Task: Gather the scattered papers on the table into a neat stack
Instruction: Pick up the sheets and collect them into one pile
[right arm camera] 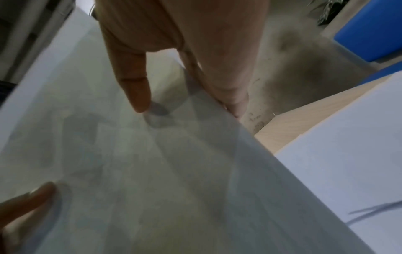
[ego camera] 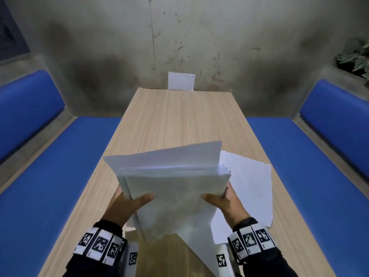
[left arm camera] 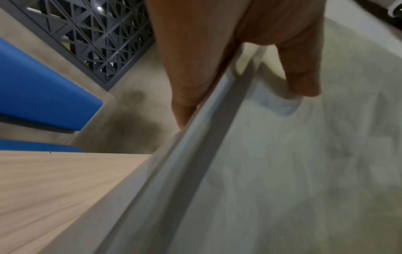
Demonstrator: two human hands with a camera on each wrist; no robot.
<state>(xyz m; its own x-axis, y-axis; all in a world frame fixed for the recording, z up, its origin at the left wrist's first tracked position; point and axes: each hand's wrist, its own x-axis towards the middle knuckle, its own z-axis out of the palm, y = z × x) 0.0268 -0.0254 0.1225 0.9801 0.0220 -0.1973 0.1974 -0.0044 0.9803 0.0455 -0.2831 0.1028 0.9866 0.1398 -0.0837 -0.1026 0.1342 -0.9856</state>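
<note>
A bundle of white papers (ego camera: 173, 188) is held up, tilted, above the near end of the wooden table (ego camera: 179, 116). My left hand (ego camera: 127, 204) grips its left edge, thumb on top and fingers behind. My right hand (ego camera: 223, 202) grips the right edge the same way. The sheets are uneven, with corners sticking out at top and bottom. In the left wrist view the paper edge (left arm camera: 195, 154) runs between thumb and fingers (left arm camera: 187, 77). In the right wrist view the thumb (right arm camera: 135, 86) presses the top sheet (right arm camera: 152, 171). Loose sheets (ego camera: 251, 186) lie on the table to the right.
Blue padded benches (ego camera: 50, 176) (ego camera: 319, 166) flank the table on both sides. A small white card (ego camera: 181, 80) leans against the stained concrete wall at the far end. A plant (ego camera: 355, 56) stands at the upper right. A grey lattice panel (left arm camera: 87, 34) shows in the left wrist view.
</note>
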